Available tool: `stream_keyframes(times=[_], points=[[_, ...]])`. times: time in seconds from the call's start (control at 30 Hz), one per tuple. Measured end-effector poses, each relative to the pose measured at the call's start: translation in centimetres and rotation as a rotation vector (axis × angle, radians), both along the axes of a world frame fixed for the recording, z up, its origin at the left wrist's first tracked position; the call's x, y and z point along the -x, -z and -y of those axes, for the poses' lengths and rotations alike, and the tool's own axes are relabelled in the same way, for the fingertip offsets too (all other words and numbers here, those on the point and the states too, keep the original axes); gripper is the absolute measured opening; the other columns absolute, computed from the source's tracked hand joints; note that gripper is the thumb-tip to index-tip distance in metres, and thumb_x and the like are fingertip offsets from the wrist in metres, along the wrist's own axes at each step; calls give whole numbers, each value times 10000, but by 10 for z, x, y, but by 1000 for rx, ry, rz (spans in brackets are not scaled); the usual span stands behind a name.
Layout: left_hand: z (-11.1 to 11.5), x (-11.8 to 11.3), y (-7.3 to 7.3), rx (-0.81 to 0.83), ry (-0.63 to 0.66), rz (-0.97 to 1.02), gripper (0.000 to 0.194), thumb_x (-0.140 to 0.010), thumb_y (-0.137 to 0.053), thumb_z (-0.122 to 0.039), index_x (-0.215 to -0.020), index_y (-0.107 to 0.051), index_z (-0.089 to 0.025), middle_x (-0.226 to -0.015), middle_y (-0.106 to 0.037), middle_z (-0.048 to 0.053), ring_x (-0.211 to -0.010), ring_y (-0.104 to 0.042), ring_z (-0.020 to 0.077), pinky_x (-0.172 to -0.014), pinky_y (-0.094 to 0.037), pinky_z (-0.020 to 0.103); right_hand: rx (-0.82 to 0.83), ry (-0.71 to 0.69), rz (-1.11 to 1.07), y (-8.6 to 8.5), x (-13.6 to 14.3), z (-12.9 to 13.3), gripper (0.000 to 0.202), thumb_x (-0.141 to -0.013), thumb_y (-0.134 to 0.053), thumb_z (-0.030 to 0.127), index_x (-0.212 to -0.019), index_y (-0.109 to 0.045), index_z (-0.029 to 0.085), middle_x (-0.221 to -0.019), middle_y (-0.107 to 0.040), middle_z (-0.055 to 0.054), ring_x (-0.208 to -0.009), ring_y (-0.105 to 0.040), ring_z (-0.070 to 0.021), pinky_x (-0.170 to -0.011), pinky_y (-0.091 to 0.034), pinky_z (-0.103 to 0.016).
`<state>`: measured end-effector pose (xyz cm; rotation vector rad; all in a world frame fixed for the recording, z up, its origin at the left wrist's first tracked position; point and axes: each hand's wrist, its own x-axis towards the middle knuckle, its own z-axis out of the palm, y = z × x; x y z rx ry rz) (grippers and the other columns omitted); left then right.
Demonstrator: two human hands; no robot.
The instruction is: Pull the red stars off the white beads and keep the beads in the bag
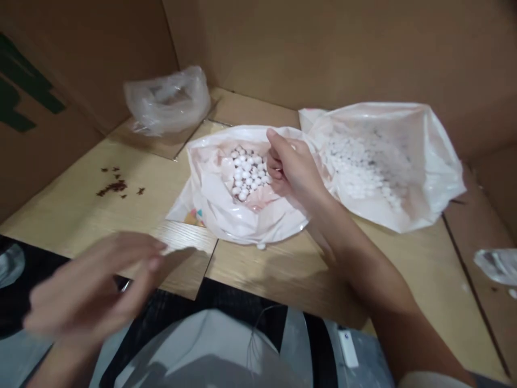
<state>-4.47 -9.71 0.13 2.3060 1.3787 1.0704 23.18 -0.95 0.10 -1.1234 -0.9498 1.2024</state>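
We note white balls (246, 175) inside middle bag (262, 229) on counter (246, 267), just L of our nearer R hand (293, 164), its grip curled shut, contents hidden, w/ blurred L hand (97, 280) near-L of bag, grip unclear.

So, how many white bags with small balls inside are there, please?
2: one bag in the middle, below the right hand; the other bag to its right.

From where I stand, no text, label, brand or number is legible: the green marking (30, 81) at upper left and coloured print (195, 217) on the central bag (258, 229) are unreadable
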Motion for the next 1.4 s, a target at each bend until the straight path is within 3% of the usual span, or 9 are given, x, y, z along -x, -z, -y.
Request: stream_keyframes(times=[0.07, 0.13, 0.33, 0.6, 0.87, 1.0, 1.1, 1.27, 1.4], points=[[11, -12, 1, -105, 350, -166, 234, -776, -659, -121, -965, -651, -258, -885, -708, -29, -807, -661, 131, -727, -538, 259, -55, 12, 103, -7, 1, 6, 482, -943, -528, 355, -559, -291, 188, -495, -258, 59, -394, -279, -27, -362, -171, -145], [16, -30, 7, -152, 543, -244, 338, -764, -679, -80, -1069, -610, -209, -938, -719, 7, -838, -668, 133, -746, -540, 243, -94, -20, 218, -13, 2, 15, 429, -968, -465, 296, -580, -341, 165, -534, -316, 49, -456, -333, -23, -414, -231, -125], [9, -85, 37, -163, 669, -372, 357, -904, -461, -74, -1245, -554, -124, -1248, -636, 100, -1003, -654, 189, -796, -548, 288, -159, -9, 290, -17, -6, 44, 344, -951, -484, 295, -647, -509, 136, -657, -459, 21, -582, -448, -42, -493, -325, -124], [2, -102, 57, -178, 555, -410, 237, -887, -435, -46, -1026, -622, -90, -1069, -665, 107, -879, -648, 215, -694, -545, 311, -108, -4, 259, -23, -13, 70, 318, -932, -481, 232, -636, -544, 134, -650, -462, 10, -523, -406, -41, -441, -272, -134], [3, -100, 64, -216, 425, -391, 244, -858, -484, -30, -1051, -617, -97, -1038, -657, 120, -841, -643, 209, -671, -531, 311, -4, -43, 239, -25, -12, 83, 263, -928, -501, 235, -691, -576, 148, -508, -388, 38, -391, -341, -52, -369, -233, -173], [4, -90, 48, -186, 413, -29, 236, -869, -570, -74, -1099, -605, -117, -1075, -662, 99, -994, -633, 169, -866, -527, 295, -41, -193, 367, -26, -8, 92, 198, -915, -512, 207, -742, -584, 143, -555, -451, 40, -452, -394, -50, -415, -277, -163], [3, -82, 28, -234, 295, 231, 235, -804, -665, -68, -1022, -650, -155, -983, -685, 53, -844, -634, 122, -802, -524, 266, -110, -386, 511, -27, 0, 96, 135, -925, -530, 229, -886, -604, 123, -673, -517, 26, -552, -451, -54, -495, -342, -166], [2, -72, 14, -360, 221, 294, 397, -731, -725, -48, -1098, -650, -182, -997, -701, 43, -828, -635, 124, -759, -523, 252, -249, -555, 536, -26, 23, 94, 236, -937, -554, 310, -1038, -588, 100, -872, -598, -29, -751, -543, -88, -631, -420, -198], [1, -63, 13, -404, 172, 265, 444, -726, -731, -61, -1140, -622, -175, -1003, -695, 46, -849, -635, 126, -767, -524, 244, -252, -586, 504, -27, 38, 87, 241, -932, -566, 331, -1019, -572, 107, -879, -604, -37, -719, -547, -87, -556, -423, -178]])
